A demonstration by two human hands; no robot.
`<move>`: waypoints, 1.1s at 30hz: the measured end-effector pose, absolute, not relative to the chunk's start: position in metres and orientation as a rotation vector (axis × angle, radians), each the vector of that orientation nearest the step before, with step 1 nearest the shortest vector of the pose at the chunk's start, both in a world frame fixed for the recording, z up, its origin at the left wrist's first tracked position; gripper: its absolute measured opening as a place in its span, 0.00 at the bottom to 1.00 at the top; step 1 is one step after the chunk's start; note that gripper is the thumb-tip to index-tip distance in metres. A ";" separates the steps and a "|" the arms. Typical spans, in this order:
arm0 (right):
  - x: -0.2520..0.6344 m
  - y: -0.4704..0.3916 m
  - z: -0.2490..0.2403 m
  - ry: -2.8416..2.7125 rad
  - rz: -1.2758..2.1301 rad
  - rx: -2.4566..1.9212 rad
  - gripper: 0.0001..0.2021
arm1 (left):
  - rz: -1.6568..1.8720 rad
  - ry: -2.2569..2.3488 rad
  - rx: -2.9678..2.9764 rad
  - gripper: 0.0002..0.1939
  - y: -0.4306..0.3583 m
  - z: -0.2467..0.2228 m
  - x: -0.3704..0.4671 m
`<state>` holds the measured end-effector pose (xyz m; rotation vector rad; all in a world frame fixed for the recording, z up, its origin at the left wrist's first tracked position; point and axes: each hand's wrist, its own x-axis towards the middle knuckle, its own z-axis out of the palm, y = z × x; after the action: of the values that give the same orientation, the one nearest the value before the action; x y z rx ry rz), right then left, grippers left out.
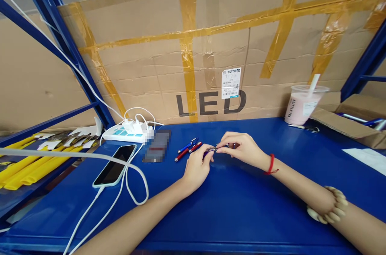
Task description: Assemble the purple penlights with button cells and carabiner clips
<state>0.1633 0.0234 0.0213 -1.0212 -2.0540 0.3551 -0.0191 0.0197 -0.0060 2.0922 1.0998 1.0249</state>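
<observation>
One small, slim, dark purplish object (212, 150) with a shiny metallic patch is being held over the middle of the blue table (241, 206), between both hands; its finer details are being covered by the fingers. By the left hand (196, 170), reaching in from the lower left with its back turned up, the object is being pinched between thumb and curled fingers. By the right hand (245, 148), angled in from the lower right, its right end is being gripped narrowly at the fingertips. Just left of the left hand, one blue cylinder (185, 147) and two red cylinders (182, 154) are lying. Farther left, one light-cased phone (114, 166), one dark flat device (157, 146) and one power strip (120, 133) are being supported; at the right, one drink cup (301, 106).
</observation>
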 end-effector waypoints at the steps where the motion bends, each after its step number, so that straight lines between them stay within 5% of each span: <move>1: 0.164 0.024 0.022 -2.055 0.409 -1.027 0.15 | 1.012 1.091 2.092 0.10 0.019 -0.006 -0.019; 23: 0.158 0.022 0.016 -1.962 0.721 -1.151 0.10 | 1.092 0.900 1.983 0.07 0.016 -0.011 -0.022; 33: 0.154 0.019 0.023 -1.888 0.825 -1.130 0.15 | 1.154 0.875 1.937 0.06 0.015 -0.009 -0.020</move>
<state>0.1536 0.0188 0.0233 -1.1302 -1.8876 0.8245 -0.0201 0.0147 -0.0093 1.9374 0.8747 1.1544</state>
